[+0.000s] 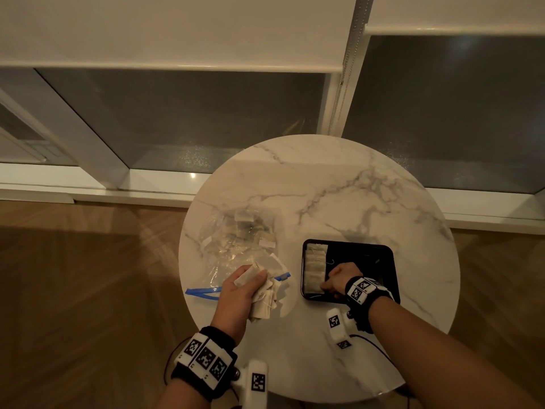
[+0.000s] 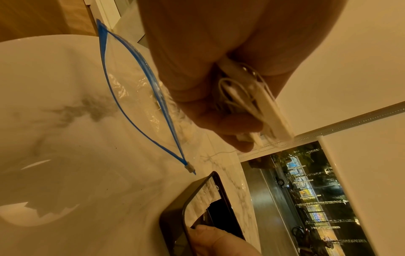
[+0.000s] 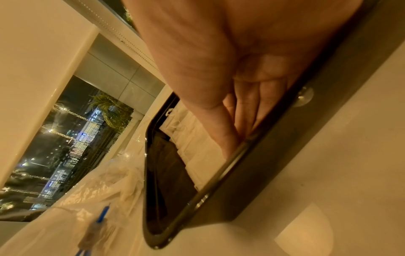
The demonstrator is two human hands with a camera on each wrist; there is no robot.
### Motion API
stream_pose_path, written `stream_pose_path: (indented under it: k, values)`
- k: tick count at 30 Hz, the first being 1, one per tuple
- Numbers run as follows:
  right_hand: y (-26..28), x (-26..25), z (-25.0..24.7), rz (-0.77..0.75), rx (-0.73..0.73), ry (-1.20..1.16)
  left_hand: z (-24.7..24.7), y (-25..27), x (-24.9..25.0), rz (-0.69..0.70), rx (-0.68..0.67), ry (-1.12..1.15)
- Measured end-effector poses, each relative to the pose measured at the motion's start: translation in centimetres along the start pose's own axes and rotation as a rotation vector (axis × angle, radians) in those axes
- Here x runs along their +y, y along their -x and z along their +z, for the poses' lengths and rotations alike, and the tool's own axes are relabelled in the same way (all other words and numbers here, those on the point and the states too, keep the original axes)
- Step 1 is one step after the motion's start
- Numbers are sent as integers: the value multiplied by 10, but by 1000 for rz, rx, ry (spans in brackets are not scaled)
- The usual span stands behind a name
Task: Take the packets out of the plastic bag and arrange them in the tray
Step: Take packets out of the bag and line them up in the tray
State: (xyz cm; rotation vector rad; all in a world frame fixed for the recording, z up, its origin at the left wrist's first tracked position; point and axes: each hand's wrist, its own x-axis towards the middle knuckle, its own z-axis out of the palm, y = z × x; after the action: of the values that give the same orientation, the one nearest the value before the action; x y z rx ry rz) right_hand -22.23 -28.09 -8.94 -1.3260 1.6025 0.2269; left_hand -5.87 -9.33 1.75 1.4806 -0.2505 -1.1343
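Observation:
A clear plastic bag with a blue zip strip lies open on the left of the round marble table, a few packets still inside. My left hand hovers over the bag's mouth and grips a bunch of pale stringed packets; the left wrist view shows them squeezed between thumb and fingers. The black tray sits to the right, with a row of packets along its left wall. My right hand reaches into the tray's near left corner, straight fingers and thumb touching the nearest packet.
The tray's right part is bare black. Marble stretches free behind and right of the tray. A thin cable runs across the table's near edge. Beyond the table are a window sill and wooden floor.

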Motion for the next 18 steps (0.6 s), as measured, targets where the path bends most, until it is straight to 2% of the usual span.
stream_pose_path:
  k: [6, 18]
  values:
    - [-2, 2, 1, -13, 4, 1, -2, 0, -2, -3, 17, -11]
    - [5, -10, 12, -95, 146, 178, -3, -4, -5, -23, 24, -8]
